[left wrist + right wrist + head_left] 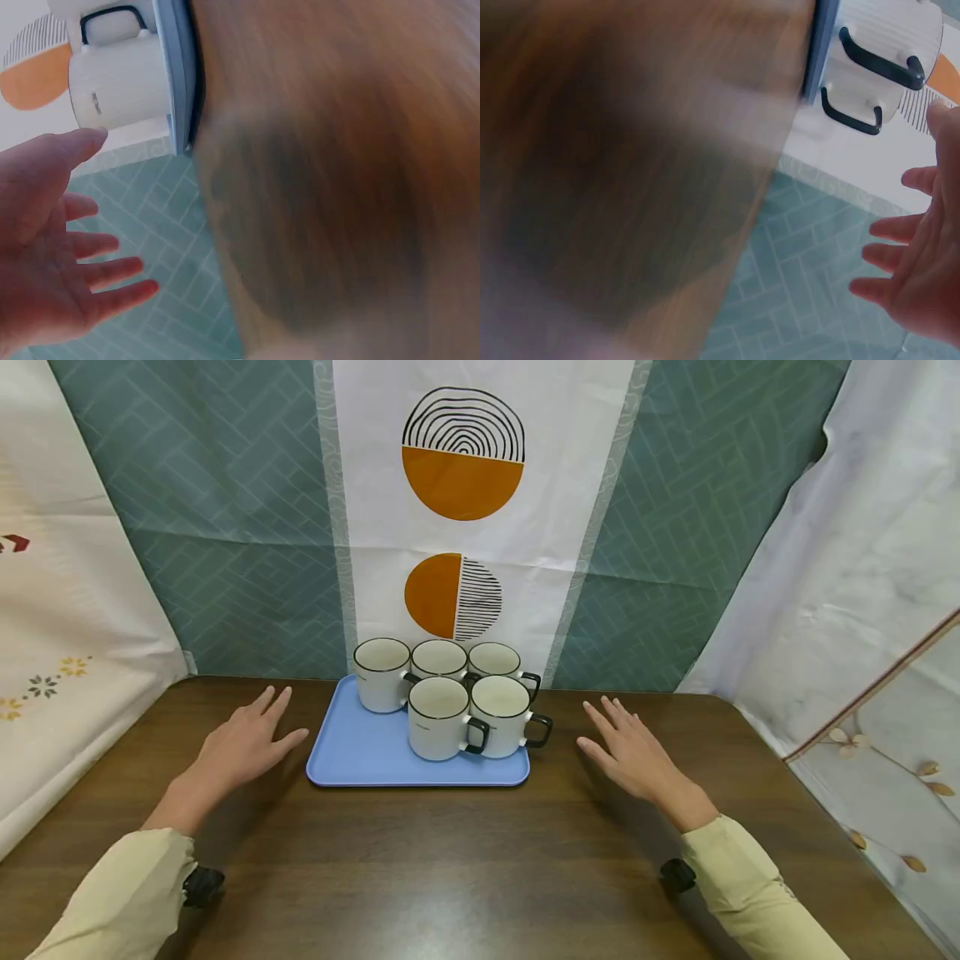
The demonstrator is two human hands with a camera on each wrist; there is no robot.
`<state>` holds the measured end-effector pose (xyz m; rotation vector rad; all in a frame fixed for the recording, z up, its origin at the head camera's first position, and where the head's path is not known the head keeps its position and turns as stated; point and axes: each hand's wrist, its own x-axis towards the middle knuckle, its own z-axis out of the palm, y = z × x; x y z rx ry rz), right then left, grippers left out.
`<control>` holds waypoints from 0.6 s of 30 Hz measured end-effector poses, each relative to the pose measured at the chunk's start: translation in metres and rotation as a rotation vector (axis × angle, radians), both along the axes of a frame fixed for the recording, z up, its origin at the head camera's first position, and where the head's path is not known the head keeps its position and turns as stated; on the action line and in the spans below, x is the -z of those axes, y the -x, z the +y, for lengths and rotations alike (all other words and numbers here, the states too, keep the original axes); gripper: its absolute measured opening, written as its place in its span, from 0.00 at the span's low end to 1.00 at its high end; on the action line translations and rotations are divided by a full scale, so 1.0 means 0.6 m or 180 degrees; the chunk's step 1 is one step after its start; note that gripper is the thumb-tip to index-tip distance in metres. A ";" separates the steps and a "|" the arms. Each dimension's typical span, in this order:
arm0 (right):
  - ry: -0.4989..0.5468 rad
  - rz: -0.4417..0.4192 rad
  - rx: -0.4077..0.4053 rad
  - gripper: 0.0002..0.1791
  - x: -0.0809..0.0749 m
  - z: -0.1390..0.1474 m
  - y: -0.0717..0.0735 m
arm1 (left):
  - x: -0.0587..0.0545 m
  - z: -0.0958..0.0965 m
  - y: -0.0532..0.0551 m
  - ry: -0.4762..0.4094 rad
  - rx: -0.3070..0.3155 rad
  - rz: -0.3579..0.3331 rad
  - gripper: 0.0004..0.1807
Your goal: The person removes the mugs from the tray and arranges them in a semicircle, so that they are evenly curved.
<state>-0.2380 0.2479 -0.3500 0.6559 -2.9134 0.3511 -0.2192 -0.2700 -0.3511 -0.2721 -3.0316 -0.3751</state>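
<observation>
Several white enamel-look mugs with dark rims and black handles crowd a light blue tray (352,752). Two stand in front, a left one (435,732) and a right one (498,731); behind them is a row with a left mug (381,687), a middle one and a right one, partly hidden. Handles point right. My left hand (243,739) hovers left of the tray, fingers spread, holding nothing. On the tray's other side, my right hand (630,752) is likewise spread and bare. In the left wrist view, the thumb (79,146) appears near a mug (120,82), seemingly apart from it.
The dark brown wooden table (420,868) extends in front of and beside the tray. A patterned teal and white cloth (247,585) hangs along the table's far edge, close behind the mugs. Pale cloths (847,635) hang at both sides.
</observation>
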 end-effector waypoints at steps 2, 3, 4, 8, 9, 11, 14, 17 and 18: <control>0.0243 -0.0157 0.0008 0.36 0.001 -0.008 0.002 | 0.005 0.000 0.012 -0.0358 0.0026 -0.0205 0.45; 0.0382 -0.0223 0.0001 0.35 0.001 -0.013 0.003 | 0.007 0.000 0.018 -0.0553 0.0040 -0.0322 0.45; 0.0523 -0.0280 -0.0001 0.35 0.000 -0.018 0.006 | 0.009 -0.002 0.026 -0.0734 0.0031 -0.0401 0.44; 0.1071 -0.0410 -0.0029 0.31 -0.003 -0.040 0.019 | 0.011 0.003 0.043 -0.1627 -0.0039 -0.0893 0.42; 0.1211 -0.0454 -0.0010 0.30 -0.003 -0.046 0.022 | 0.011 0.007 0.045 -0.1808 -0.0088 -0.1003 0.41; 0.1452 -0.0524 0.0062 0.26 -0.002 -0.057 0.027 | 0.011 0.016 0.046 -0.2115 -0.0193 -0.1207 0.39; 0.1808 -0.0659 0.0187 0.22 0.002 -0.073 0.035 | 0.018 0.031 0.048 -0.2337 -0.0330 -0.1346 0.36; 0.2149 -0.0847 0.0261 0.20 0.008 -0.087 0.045 | 0.031 0.039 0.052 -0.2449 -0.0397 -0.1354 0.33; 0.2292 -0.0919 0.0271 0.20 0.010 -0.091 0.048 | 0.036 0.041 0.054 -0.2471 -0.0418 -0.1334 0.32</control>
